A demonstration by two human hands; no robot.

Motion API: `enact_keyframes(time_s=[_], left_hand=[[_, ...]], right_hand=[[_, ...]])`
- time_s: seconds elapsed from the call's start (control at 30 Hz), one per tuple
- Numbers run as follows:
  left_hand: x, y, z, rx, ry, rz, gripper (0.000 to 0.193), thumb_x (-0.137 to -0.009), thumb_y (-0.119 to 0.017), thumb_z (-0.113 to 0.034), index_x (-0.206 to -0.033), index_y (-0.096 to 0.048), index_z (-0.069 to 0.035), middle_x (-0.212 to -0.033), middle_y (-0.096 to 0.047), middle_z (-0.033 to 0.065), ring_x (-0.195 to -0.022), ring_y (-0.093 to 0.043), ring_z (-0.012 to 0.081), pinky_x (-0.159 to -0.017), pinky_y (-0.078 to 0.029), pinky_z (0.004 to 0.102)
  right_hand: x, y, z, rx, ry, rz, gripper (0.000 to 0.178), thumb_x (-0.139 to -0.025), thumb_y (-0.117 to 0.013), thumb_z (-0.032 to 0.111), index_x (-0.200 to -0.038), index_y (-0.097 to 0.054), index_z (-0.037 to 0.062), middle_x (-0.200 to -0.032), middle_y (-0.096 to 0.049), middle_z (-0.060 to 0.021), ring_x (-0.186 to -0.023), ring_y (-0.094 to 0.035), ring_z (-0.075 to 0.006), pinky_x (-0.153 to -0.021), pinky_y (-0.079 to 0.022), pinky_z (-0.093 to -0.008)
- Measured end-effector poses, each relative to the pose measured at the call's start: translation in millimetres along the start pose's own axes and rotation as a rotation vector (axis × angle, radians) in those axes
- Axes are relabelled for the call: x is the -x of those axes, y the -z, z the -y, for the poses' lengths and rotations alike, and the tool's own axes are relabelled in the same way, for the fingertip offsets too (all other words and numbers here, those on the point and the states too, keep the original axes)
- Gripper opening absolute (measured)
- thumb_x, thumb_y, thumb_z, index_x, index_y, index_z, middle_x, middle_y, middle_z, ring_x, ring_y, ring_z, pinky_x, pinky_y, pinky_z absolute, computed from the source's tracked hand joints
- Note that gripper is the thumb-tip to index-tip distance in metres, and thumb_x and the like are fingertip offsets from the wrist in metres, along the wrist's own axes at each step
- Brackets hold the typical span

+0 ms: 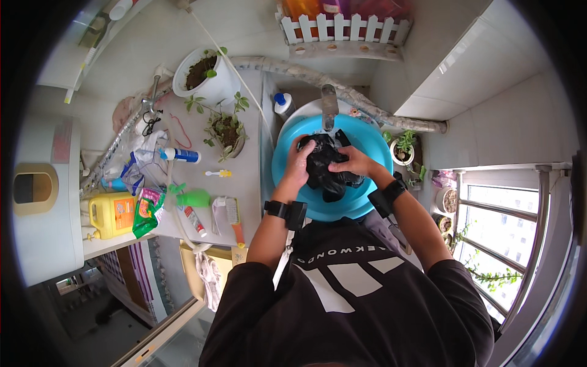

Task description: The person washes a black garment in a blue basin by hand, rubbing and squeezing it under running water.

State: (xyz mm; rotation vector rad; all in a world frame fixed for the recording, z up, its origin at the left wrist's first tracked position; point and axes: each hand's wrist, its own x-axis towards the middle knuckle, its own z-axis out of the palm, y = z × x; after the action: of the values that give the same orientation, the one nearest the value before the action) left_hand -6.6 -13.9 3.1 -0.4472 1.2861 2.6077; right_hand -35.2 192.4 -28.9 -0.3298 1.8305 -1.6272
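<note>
Wristbands sit by the near rim of the blue basin; deeper dipping could wet them. The left hand and right hand clasp black cloth mid-basin; hard squeezing could splash over the far rim, by the faucet.

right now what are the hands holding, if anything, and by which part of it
A bunched black cloth: the left hand grips its left side, the right hand its right side. Bunching hides whether those are edges or middle.

The black bundle looks like cloth, the blue basin smooth plastic.
</note>
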Motion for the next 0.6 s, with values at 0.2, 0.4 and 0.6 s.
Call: enact_keyframes(time_s=[0.2,0.4,0.6], left_hand=[[18.2,19.3,7.4,-0.753,-0.005,0.506,0.078,-0.077,-0.081,-0.034,-0.139,-0.044,-0.006,-0.132,-0.055,0.0112,-0.116,-0.055,0.0219,-0.101,-0.043,0.0367],[5.0,45.2,20.5,-0.636,-0.044,0.161,0.057,-0.078,-0.064,-0.013,-0.133,-0.051,-0.002,-0.123,-0.061,0.0137,-0.111,-0.06,0.0242,-0.096,-0.048,0.0353],[4.4,-2.0,9.7,0.174,-0.036,0.077,0.049,-0.096,-0.05,-0.039,-0.135,-0.048,-0.01,-0.131,-0.057,0.0094,-0.118,-0.057,0.023,-0.104,-0.043,0.0389]], right_hand=[[16.3,-4.0,60.8,-0.723,0.026,0.013,0.037,-0.08,-0.069,0.014,-0.112,-0.063,-0.0042,-0.101,-0.069,-0.0102,-0.087,-0.067,-0.0191,-0.083,-0.054,-0.0315],[19.1,11.0,82.0,-0.859,0.023,-0.039,0.038,-0.081,-0.06,0.008,-0.117,-0.057,-0.0031,-0.104,-0.066,-0.0111,-0.095,-0.065,-0.0204,-0.087,-0.053,-0.0329],[5.1,-20.4,32.4,-0.197,0.266,-0.437,0.045,-0.083,-0.06,0.012,-0.126,-0.054,0.002,-0.111,-0.063,-0.0129,-0.106,-0.059,-0.0243,-0.094,-0.047,-0.0338]])
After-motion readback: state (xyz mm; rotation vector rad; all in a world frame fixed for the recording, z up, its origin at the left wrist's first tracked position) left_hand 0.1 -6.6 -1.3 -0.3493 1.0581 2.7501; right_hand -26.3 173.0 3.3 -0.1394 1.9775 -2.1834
